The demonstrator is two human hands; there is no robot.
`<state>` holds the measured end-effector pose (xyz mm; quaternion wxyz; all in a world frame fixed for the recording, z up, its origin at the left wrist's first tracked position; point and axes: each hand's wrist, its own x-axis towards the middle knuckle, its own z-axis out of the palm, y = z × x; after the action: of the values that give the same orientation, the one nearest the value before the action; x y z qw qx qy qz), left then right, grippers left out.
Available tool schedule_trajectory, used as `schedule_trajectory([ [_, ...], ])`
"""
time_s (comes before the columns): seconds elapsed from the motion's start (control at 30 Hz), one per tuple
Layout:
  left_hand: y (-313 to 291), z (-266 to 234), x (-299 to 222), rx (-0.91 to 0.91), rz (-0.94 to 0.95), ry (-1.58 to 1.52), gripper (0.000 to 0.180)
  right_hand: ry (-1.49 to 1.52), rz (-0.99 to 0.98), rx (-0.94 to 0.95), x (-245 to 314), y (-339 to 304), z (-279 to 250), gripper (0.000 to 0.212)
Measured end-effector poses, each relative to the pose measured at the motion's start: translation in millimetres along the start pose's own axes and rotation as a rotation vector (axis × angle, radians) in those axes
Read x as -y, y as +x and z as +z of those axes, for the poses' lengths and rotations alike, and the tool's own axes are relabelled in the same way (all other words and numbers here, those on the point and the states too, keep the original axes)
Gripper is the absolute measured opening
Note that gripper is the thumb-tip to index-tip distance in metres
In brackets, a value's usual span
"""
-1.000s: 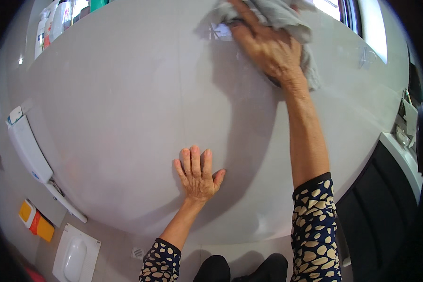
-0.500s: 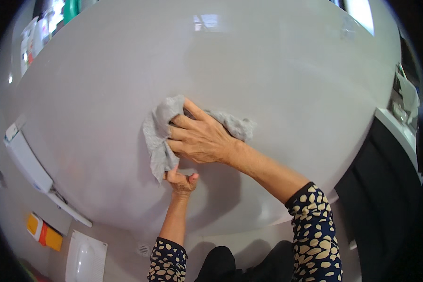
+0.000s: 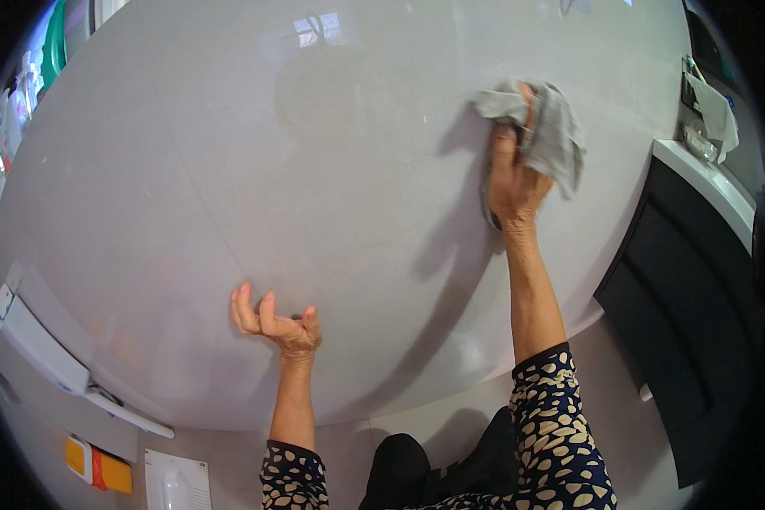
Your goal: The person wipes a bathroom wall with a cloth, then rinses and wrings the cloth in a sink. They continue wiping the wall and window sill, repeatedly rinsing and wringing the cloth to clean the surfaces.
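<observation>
A crumpled grey cloth (image 3: pixel 555 127) is in my right hand (image 3: pixel 517 183), up at the right part of the pale, glossy wall (image 3: pixel 340 195). Some of its fingers are wrapped in the folds, and motion blurs them a little. Lower and to the left, my left hand (image 3: pixel 279 325) holds nothing; its fingers are apart and loosely curled in front of the wall. Both arms wear dark sleeves with cream spots. A long shadow of the right arm falls across the wall.
A dark cabinet with a white countertop (image 3: pixel 697 170) stands at the right. Along the left are a white cistern (image 3: pixel 47 344), a yellow-orange container (image 3: pixel 98 463) and a white squat toilet (image 3: pixel 177 480) in the floor. Bottles (image 3: pixel 13 127) line the upper left.
My right hand has carried the grey cloth up and to the right along the wall. My left hand has come off the cloth and moved slightly left, its fingers now apart.
</observation>
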<state>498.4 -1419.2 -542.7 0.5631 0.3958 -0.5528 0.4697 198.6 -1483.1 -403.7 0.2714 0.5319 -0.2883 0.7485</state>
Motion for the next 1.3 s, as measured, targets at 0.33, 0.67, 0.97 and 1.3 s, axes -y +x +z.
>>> schedule_trajectory([
  [0.33, 1.0, -1.7, -3.4, 0.040, 0.001, -0.016, 0.056, -0.098, 0.030, 0.203, 51.0, -71.3, 14.3, 0.061],
  [0.67, -2.2, -3.1, -7.4, 0.130, -0.077, -0.036, 0.061, 0.317, -0.566, 0.991, 71.0, -174.1, -47.8, 0.017],
  [0.97, 3.5, -14.5, -1.3, 0.180, -0.026, 0.035, 0.071, 0.925, 1.373, 1.784, 27.2, -156.3, -158.1, 0.036],
  [1.3, 16.6, -18.0, -134.2, 0.917, -0.143, -0.700, 0.055, 1.298, 1.634, 0.915, 2.9, -108.2, -144.4, 0.042],
])
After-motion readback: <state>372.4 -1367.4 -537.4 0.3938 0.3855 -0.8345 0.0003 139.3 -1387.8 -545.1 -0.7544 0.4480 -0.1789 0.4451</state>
